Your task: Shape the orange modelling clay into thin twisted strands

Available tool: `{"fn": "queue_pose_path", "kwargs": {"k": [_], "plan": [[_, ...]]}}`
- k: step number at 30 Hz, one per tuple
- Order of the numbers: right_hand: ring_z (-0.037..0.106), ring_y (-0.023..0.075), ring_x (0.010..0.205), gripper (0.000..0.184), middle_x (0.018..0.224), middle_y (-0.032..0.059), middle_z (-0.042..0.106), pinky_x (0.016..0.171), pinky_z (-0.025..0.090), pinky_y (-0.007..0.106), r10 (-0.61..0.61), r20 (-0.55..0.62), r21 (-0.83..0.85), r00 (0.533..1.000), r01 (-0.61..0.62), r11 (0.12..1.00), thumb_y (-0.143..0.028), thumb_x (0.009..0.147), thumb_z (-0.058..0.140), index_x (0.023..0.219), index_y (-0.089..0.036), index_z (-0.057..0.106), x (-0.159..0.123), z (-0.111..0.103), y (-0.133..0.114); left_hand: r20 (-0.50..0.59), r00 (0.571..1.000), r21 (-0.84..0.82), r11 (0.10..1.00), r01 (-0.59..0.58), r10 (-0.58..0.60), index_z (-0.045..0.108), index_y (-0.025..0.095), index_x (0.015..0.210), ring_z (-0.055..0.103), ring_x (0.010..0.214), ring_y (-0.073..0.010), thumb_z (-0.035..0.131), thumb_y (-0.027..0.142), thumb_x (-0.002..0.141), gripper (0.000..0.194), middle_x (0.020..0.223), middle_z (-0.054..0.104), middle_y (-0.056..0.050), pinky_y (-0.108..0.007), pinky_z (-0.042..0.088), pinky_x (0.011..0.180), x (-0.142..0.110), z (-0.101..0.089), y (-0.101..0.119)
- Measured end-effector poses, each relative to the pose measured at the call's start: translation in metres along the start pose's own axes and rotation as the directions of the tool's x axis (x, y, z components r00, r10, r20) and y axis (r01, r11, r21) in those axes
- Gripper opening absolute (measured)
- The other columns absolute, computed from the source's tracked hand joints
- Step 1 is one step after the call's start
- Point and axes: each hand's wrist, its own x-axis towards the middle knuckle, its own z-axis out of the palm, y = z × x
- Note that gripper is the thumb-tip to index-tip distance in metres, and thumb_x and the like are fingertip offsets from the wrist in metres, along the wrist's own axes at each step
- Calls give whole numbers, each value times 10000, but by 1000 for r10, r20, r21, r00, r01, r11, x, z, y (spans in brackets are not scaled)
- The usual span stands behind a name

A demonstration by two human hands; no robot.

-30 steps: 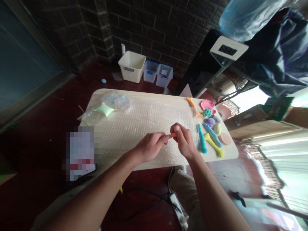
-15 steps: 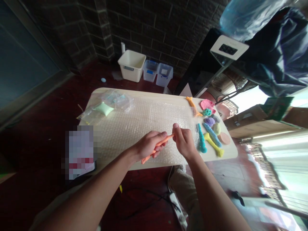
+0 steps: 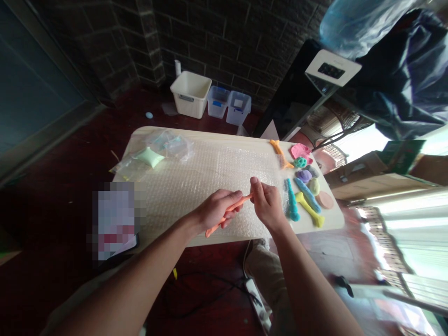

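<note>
My left hand (image 3: pixel 215 210) is closed round the middle of a long orange clay strip (image 3: pixel 214 227), whose lower end hangs past the table's near edge. My right hand (image 3: pixel 266 203) pinches the strip's upper end. Both hands hover over a sheet of bubble wrap (image 3: pixel 210 179) spread on a pale low table (image 3: pixel 140 137). Just right of my right hand lie a teal clay stick (image 3: pixel 291 203), a blue stick (image 3: pixel 308 195) and a yellow bone-shaped piece (image 3: pixel 310 210).
More clay pieces lie at the table's far right: orange (image 3: pixel 280 153), pink (image 3: pixel 301 151), purple (image 3: pixel 304 176). Clear bags with a pale green clay lump (image 3: pixel 150 157) sit at the far left. A white bin (image 3: pixel 191 93) and two clear boxes (image 3: pixel 229 105) stand by the brick wall.
The orange clay has been drawn out from a short bit between my fingertips into a long strip. My left hand now grips along it, and the strip's end hangs below that hand.
</note>
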Motion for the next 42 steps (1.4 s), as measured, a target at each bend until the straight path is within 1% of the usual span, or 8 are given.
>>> {"fn": "queue_pose_path", "kwargs": {"k": [3, 6, 10, 12, 16, 24, 32, 42], "plan": [[388, 122, 485, 692, 500, -11, 427, 511, 305, 291, -3, 38, 72, 999, 0, 997, -684, 1040, 301, 548, -221, 451, 1, -1, 1, -7, 999, -1, 1000, -32, 32, 530, 195, 753, 340, 427, -92, 480, 566, 986, 441, 549, 345, 67, -253, 325, 441, 1, -1, -1], [361, 116, 472, 711, 478, -20, 386, 500, 296, 285, 49, 116, 126, 992, -64, 990, -681, 1043, 289, 517, -221, 422, 1, -1, 4, -65, 990, 151, 981, -118, 129, 546, 194, 760, 406, 463, -111, 465, 549, 1000, 436, 566, 419, 49, -274, 347, 488, 0, -2, -3], [335, 113, 487, 666, 503, -29, 374, 488, 270, 282, 92, 104, 86, 990, -101, 991, -690, 1006, 422, 536, -218, 428, 3, 1, 7, -89, 953, 538, 819, -199, 290, 576, 187, 735, 552, 623, -154, 476, 501, 1016, 434, 638, 577, 2, -303, 395, 632, -1, -3, -3], [362, 119, 505, 638, 527, -22, 408, 499, 281, 283, 63, 104, 59, 993, -69, 996, -670, 1020, 407, 577, -214, 462, 3, 2, 7, -95, 941, 610, 766, -203, 325, 600, 184, 760, 589, 701, -168, 509, 480, 1008, 397, 718, 639, -13, -305, 404, 681, -1, -3, -2], [423, 124, 530, 603, 564, -11, 478, 532, 315, 286, -9, 143, 13, 990, 7, 1000, -631, 1044, 390, 638, -203, 512, 1, 1, 4, -97, 927, 571, 783, -247, 363, 646, 188, 931, 612, 758, -164, 524, 470, 1009, 317, 859, 691, -17, -290, 411, 691, 1, -3, -3], [374, 115, 544, 577, 574, -34, 411, 525, 281, 275, -60, 177, 58, 982, 51, 997, -626, 1037, 430, 640, -208, 452, 2, -4, 2, -108, 860, 740, 618, -266, 499, 604, 178, 770, 485, 623, -115, 554, 387, 1006, 319, 657, 542, 40, -281, 320, 617, 1, -2, -3], [441, 134, 579, 531, 610, -13, 476, 547, 326, 272, -86, 194, 201, 977, 46, 978, -587, 1054, 424, 728, -198, 579, 0, -6, -3, -155, 912, 502, 825, -259, 380, 710, 158, 786, 571, 606, -130, 507, 475, 1019, 443, 687, 667, -14, -271, 411, 602, 0, -2, 3], [360, 116, 567, 501, 600, -39, 405, 541, 272, 287, -90, 177, 165, 980, 61, 984, -548, 1054, 469, 684, -211, 446, -3, -5, -6, -186, 843, 671, 692, -266, 505, 756, 174, 809, 614, 646, -133, 617, 381, 968, 296, 686, 694, 0, -267, 423, 613, -10, -1, 10]]}}
